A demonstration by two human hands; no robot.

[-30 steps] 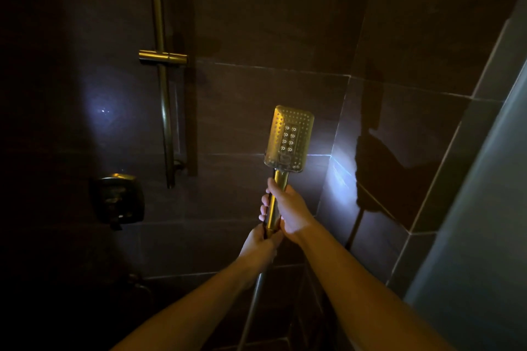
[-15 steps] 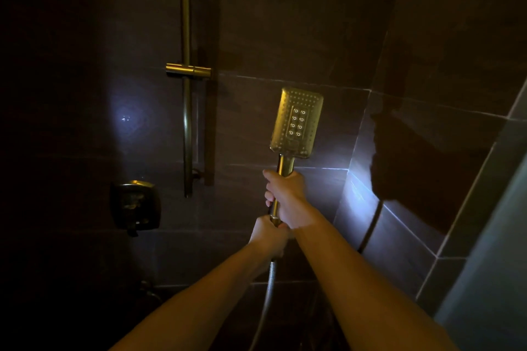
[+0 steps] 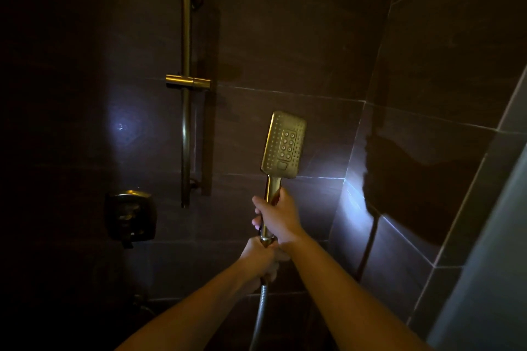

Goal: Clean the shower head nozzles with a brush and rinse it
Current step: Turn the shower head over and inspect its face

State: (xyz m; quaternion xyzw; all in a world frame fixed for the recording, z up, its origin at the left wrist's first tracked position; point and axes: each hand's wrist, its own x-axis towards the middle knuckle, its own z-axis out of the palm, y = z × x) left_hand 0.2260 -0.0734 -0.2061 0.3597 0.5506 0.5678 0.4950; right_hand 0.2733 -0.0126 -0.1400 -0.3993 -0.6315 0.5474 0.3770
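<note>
A gold, rectangular hand shower head (image 3: 283, 145) stands upright in the middle of a dark shower stall, its nozzle face turned toward me. My right hand (image 3: 278, 218) is wrapped around the upper part of its handle. My left hand (image 3: 261, 261) grips the bottom of the handle where the metal hose (image 3: 261, 310) joins it. The hose hangs down between my forearms. No brush is in view.
A gold slide bar (image 3: 186, 94) with its holder bracket (image 3: 188, 82) runs down the dark tiled back wall, left of the shower head. A dark square valve handle (image 3: 131, 218) sits lower left. The tiled side wall (image 3: 427, 151) and a pale panel (image 3: 490, 279) close the right.
The view has shifted so the slide bar and valve sit further right in frame. The shower head has turned slightly, its face angled a bit more to the right. Both hands keep their grip.
</note>
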